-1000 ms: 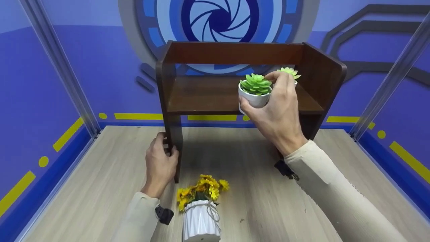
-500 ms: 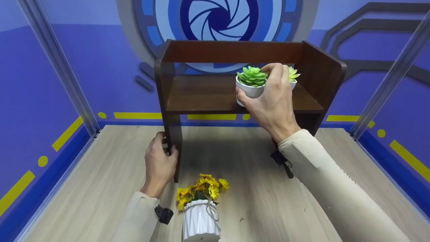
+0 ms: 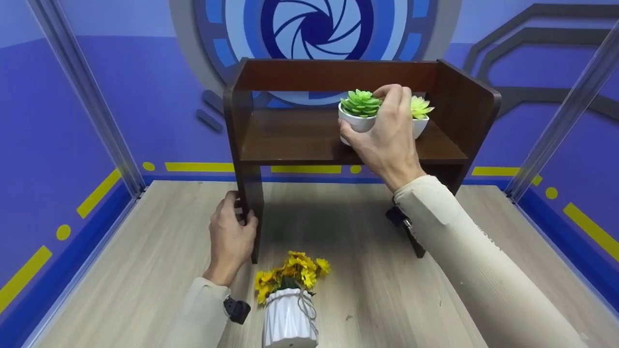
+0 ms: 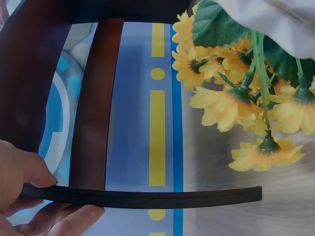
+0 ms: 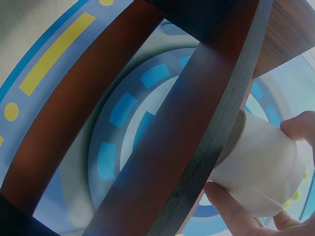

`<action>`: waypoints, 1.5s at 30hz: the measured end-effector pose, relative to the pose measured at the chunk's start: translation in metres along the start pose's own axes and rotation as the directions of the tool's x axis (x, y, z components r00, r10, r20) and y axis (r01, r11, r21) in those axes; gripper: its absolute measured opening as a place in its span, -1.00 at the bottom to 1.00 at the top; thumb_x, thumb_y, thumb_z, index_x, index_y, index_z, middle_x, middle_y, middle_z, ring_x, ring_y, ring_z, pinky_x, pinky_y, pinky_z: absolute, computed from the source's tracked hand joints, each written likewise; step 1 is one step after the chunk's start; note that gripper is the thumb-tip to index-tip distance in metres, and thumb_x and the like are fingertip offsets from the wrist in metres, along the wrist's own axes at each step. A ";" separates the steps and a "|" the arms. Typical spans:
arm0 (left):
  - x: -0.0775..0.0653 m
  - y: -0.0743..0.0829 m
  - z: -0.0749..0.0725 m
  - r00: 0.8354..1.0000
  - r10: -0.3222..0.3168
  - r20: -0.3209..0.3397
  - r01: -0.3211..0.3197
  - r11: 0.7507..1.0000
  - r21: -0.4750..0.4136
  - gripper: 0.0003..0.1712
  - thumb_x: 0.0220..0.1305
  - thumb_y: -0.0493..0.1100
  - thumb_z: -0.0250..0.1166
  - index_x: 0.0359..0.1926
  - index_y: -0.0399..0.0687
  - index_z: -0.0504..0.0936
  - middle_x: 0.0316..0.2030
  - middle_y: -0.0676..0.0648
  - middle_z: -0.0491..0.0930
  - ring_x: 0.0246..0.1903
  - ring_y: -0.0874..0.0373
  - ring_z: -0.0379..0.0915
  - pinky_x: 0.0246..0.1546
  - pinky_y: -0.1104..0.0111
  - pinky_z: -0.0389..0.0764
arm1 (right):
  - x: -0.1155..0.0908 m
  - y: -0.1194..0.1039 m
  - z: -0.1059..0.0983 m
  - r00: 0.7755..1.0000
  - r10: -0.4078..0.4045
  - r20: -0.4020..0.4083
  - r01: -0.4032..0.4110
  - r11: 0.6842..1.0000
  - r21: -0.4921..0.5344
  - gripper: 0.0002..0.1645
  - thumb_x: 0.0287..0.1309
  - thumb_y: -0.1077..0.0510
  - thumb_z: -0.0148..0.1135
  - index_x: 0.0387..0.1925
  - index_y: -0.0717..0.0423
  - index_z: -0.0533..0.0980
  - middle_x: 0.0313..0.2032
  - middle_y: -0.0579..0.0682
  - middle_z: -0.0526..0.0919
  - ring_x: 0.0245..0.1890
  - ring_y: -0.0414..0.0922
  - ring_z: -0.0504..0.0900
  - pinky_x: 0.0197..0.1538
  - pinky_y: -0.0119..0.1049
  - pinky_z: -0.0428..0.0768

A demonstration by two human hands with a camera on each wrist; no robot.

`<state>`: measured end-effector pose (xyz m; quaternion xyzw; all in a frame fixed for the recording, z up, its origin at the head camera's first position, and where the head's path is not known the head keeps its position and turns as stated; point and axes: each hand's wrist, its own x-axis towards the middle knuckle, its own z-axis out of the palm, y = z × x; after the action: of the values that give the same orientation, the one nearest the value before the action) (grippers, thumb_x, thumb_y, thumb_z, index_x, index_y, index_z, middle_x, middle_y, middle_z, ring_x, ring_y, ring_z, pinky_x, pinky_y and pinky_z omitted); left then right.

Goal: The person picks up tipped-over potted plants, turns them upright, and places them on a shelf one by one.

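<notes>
My right hand (image 3: pixel 389 133) grips a white pot with a green succulent (image 3: pixel 361 104) at the shelf board of a dark brown wooden rack (image 3: pixel 295 137). In the right wrist view the white pot (image 5: pixel 261 167) is at the board's front edge, between thumb and fingers; whether its base touches the board cannot be told. Just right of it a second, paler potted succulent (image 3: pixel 420 107) stands on the board, partly behind the hand. My left hand (image 3: pixel 231 237) holds the rack's left side panel (image 4: pixel 147 196), thumb on one face and fingers on the other.
A white ribbed pot (image 3: pixel 290 316) with yellow artificial flowers (image 3: pixel 297 270) and a twine bow is on the wooden tabletop (image 3: pixel 377 290), in front of the rack. Blue patterned walls (image 3: pixel 121 96) enclose the back and sides.
My right hand has carried the green succulent's pot up, slightly left and farther over the shelf board, uncovering more of the paler succulent. My left hand keeps its hold on the side panel.
</notes>
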<state>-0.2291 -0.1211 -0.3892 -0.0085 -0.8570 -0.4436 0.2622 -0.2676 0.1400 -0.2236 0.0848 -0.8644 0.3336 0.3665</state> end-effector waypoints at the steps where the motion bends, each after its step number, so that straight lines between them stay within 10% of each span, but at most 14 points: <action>1: 0.000 0.000 0.000 1.000 -0.002 0.000 0.002 1.000 0.001 -0.57 0.31 -0.33 0.28 0.20 -0.24 0.49 0.01 -0.30 0.62 -0.09 -0.18 0.69 -0.16 0.04 0.76 | 0.001 0.000 0.001 1.000 0.000 0.002 0.000 1.000 0.001 -0.20 0.02 -0.07 0.50 0.11 0.29 0.33 0.02 0.22 0.42 0.13 0.04 0.51 0.26 -0.17 0.61; 45: -0.001 -0.001 0.003 1.000 0.002 -0.025 -0.002 1.000 0.000 -0.57 0.29 -0.32 0.29 0.18 -0.23 0.52 -0.03 -0.28 0.64 -0.11 -0.15 0.71 -0.16 0.06 0.76 | 0.020 0.014 0.024 0.991 0.066 0.114 -0.062 0.997 -0.037 -0.13 0.13 -0.09 0.49 0.20 0.31 0.23 0.10 0.27 0.34 0.19 0.12 0.48 0.40 -0.08 0.49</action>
<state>-0.2300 -0.1194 -0.3915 -0.0038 -0.8535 -0.4435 0.2735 -0.3017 0.1375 -0.2292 0.0700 -0.8918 0.3254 0.3066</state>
